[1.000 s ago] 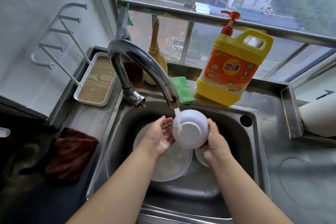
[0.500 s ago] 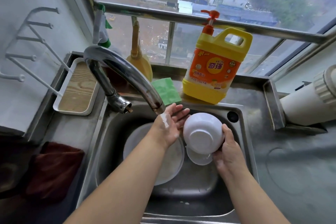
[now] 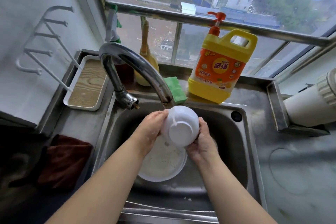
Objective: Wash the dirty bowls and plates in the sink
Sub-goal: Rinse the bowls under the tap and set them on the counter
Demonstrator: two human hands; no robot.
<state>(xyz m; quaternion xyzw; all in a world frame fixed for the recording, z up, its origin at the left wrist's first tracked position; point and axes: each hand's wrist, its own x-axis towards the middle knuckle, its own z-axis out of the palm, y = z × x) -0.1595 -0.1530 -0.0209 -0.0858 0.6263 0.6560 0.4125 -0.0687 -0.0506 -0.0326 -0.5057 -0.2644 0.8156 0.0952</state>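
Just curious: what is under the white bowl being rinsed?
Under the bowl lies a dirty white plate in the sink. Anything directly beneath the bowl is hidden.

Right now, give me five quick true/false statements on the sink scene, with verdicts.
1. Both hands, left hand and right hand, hold the white bowl. True.
2. The bowl's opening faces the camera. False: its base does.
3. Water from the faucet runs onto the bowl. True.
4. The green sponge lies inside the sink. False: it sits on the ledge behind.
5. The plate under the bowl looks clean. False: it shows residue.
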